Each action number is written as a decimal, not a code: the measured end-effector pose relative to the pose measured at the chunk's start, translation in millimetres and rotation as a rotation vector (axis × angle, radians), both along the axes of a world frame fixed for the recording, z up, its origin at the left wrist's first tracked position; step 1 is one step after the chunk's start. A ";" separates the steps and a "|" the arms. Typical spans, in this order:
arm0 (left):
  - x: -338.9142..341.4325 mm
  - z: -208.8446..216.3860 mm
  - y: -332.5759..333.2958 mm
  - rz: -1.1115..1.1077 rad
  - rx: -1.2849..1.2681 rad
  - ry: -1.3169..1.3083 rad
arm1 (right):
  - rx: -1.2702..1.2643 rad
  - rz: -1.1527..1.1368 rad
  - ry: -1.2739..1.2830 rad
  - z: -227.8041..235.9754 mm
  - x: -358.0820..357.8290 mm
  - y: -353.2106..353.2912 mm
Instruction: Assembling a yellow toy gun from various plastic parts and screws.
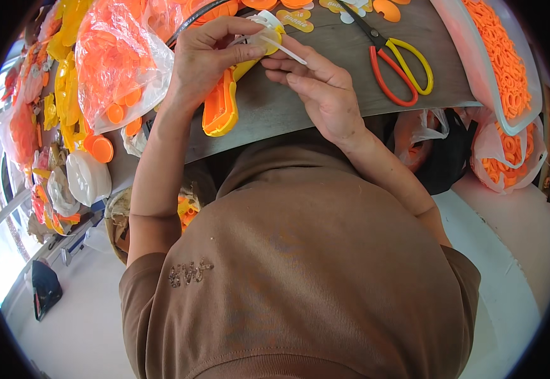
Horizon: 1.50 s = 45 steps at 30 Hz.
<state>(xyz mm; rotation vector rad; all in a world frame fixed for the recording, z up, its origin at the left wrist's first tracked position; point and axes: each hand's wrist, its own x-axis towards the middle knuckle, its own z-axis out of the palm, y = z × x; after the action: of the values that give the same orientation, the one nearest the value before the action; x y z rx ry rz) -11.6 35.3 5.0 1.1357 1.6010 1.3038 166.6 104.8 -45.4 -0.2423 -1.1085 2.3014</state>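
Over the near edge of the table, both my hands meet at a yellow-and-orange plastic toy (223, 104) with a hollow orange handle. My left hand (202, 57) pinches its upper part between thumb and fingers. Curled fingers of my right hand (325, 85) close against the toy's yellow head from the right. A white cap (266, 19) tops that head. Across it slants a thin white strip (290, 52), its free end lying by my right fingers. My fingers partly hide where the strip joins the toy.
Scissors (395, 69) with red and yellow handles lie to the right. A clear bag (120, 69) of orange parts stands left, beside orange caps (101, 150). A bin (508, 69) of small orange rings is at the far right, above another bag (507, 155) of rings.
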 end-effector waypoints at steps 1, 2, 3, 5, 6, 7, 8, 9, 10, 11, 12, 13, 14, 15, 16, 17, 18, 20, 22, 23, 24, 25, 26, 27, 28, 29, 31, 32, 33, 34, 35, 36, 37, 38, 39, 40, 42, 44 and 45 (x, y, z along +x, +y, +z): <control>0.8 -0.8 -0.1 -0.021 0.037 0.017 | 0.011 0.001 -0.012 0.6 0.7 0.3; 1.4 -1.7 -0.1 -0.041 0.076 0.035 | 0.014 0.002 -0.011 0.7 1.6 0.8; 2.1 -3.8 -0.8 -0.040 0.080 0.035 | 0.025 0.005 -0.021 0.6 3.1 1.2; 4.2 -6.3 0.8 -0.033 0.153 0.229 | 0.046 0.006 -0.032 2.1 5.5 2.3; 7.0 -4.6 1.4 -0.033 0.163 0.227 | 0.024 0.013 -0.053 3.7 6.8 2.9; 12.1 -1.5 -0.7 -0.022 0.159 0.371 | 0.003 0.019 -0.075 5.7 8.0 3.9; 16.6 1.5 -1.5 -0.006 0.154 0.514 | 0.016 0.019 -0.078 8.3 9.7 7.1; 17.2 0.2 -2.8 -0.023 0.215 0.693 | 0.066 0.046 -0.135 11.6 11.7 11.0; 21.2 2.8 -4.9 -0.016 0.227 0.691 | 0.117 0.073 -0.192 15.4 13.6 14.9; 28.0 5.8 -9.4 -0.015 0.243 0.797 | 0.129 0.076 -0.197 21.0 16.2 19.2; 33.0 8.0 -13.0 -0.012 0.256 0.904 | 0.176 0.100 -0.316 28.0 18.5 23.7; 35.7 6.3 -15.7 -0.005 0.292 0.916 | 0.223 0.125 -0.434 32.6 20.5 26.9; 35.6 5.7 -18.8 0.004 0.297 0.918 | 0.233 0.128 -0.433 35.3 22.3 28.4; 33.9 5.4 -23.2 0.071 0.364 0.926 | 0.464 0.022 -0.569 37.8 23.7 29.5; 32.0 5.7 -28.7 0.139 0.430 0.934 | 0.695 -0.089 -0.697 39.7 23.2 30.8; 30.6 6.7 -35.2 0.203 0.404 0.892 | 0.808 -0.158 -0.701 36.1 21.9 32.2; 30.5 6.2 -40.0 0.209 0.409 0.896 | 0.815 -0.157 -0.696 34.5 19.1 32.2; 32.4 2.9 -47.4 0.337 0.246 0.855 | 1.028 -0.242 -0.733 31.9 10.5 29.2; 38.4 0.0 -51.6 0.315 0.204 0.858 | 1.091 -0.316 -0.743 21.7 1.7 24.6; 41.8 -0.5 -52.6 0.301 0.169 0.888 | 1.032 -0.339 -0.698 20.4 -2.4 23.9; 48.1 -4.5 -49.9 0.280 0.143 0.908 | 0.980 -0.369 -0.665 17.4 -2.8 25.6; 48.4 -9.0 -53.9 0.240 0.110 0.903 | 1.021 -0.426 -0.601 13.0 -5.5 23.7; 49.8 -11.2 -54.0 0.216 0.144 0.908 | 1.049 -0.462 -0.558 11.9 -6.1 22.3; 49.7 -12.4 -54.0 0.207 0.147 0.898 | 1.075 -0.478 -0.561 15.9 -5.0 21.6; 49.5 -13.2 -53.4 0.199 0.149 0.889 | 1.124 -0.528 -0.551 11.5 -4.0 21.9; 48.8 -12.9 -50.6 0.190 0.156 0.859 | 1.157 -0.535 -0.556 17.2 -0.9 21.9; 46.6 -9.1 -44.6 0.162 0.155 0.835 | 1.207 -0.555 -0.574 28.1 11.1 26.8; 45.6 -7.3 -43.5 0.159 0.172 0.829 | 1.182 -0.456 -0.616 33.0 15.3 28.6; 45.1 -6.4 -41.6 0.152 0.174 0.776 | 1.153 -0.356 -0.658 38.2 19.6 32.3; 44.5 -5.9 -39.8 0.144 0.174 0.723 | 1.231 -0.443 -0.648 45.4 29.4 42.4; 43.3 -6.8 -40.1 0.141 0.168 0.732 | 1.307 -0.527 -0.637 55.1 44.0 56.7; 42.4 -8.3 -41.8 0.145 0.172 0.728 | 1.494 -0.650 -0.678 70.9 59.0 78.1; 41.3 -9.2 -43.0 0.163 0.186 0.742 | 1.347 -0.682 -0.776 80.7 77.3 97.6; 40.6 -10.4 -44.3 0.184 0.199 0.757 | 1.373 -0.739 -0.893 93.4 91.9 120.7; 40.4 -11.6 -44.9 0.185 0.203 0.754 | 1.480 -0.861 -0.997 102.9 106.1 144.1; 40.0 -14.6 -45.7 0.204 0.225 0.802 | 1.579 -0.784 -1.174 106.7 124.1 173.0; 39.6 -16.9 -44.2 0.223 0.246 0.854 | 1.667 -0.700 -1.349 105.9 141.9 211.0; 40.3 -17.5 -45.4 0.248 0.230 0.844 | 1.853 -0.517 -1.388 96.6 144.1 229.2; 40.2 -17.8 -46.4 0.257 0.224 0.844 | 1.859 -0.509 -1.378 91.6 144.1 238.8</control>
<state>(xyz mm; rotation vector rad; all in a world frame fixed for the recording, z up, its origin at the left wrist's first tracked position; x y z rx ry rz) 28.6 -11.1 -12.8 1.8240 2.2964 1.2539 310.7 343.6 46.2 -1.0915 -2.6759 -0.2411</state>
